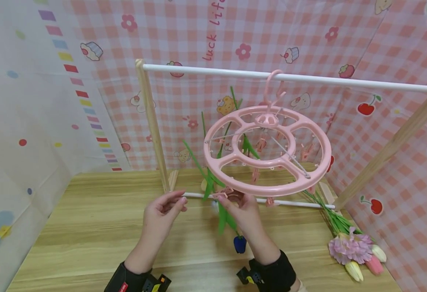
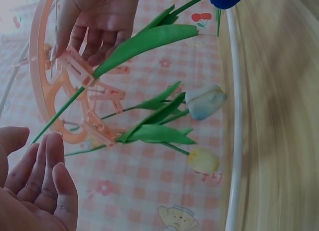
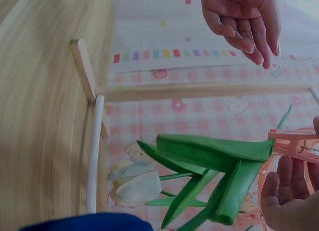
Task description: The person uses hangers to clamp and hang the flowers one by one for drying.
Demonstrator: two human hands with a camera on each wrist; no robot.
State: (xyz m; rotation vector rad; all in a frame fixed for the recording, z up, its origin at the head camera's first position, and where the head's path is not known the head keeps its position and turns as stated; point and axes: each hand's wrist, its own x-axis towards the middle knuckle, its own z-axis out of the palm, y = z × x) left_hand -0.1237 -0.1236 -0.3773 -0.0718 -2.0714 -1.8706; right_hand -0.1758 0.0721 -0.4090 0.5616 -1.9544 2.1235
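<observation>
A pink round clip hanger (image 1: 264, 190) hangs by its hook from a white bar. At its front rim, my right hand (image 1: 248, 217) pinches a pink clothespin (image 1: 222, 193) between thumb and fingers. That clothespin is on the green stem of a blue tulip (image 1: 240, 245), which hangs head down. My left hand (image 1: 164, 211) is to the left of the clothespin, fingers loosely bent, holding nothing. In the left wrist view, a white tulip (image 2: 205, 103) and a yellow tulip (image 2: 203, 160) hang from other clothespins on the ring.
The white top bar (image 1: 199, 70) spans two wooden posts (image 1: 150, 121), with a lower white bar (image 1: 290, 202) near the wooden table (image 1: 89, 239). A bunch of artificial flowers (image 1: 350, 248) lies at the right. Checked pink cloth (image 1: 184, 44) stands behind.
</observation>
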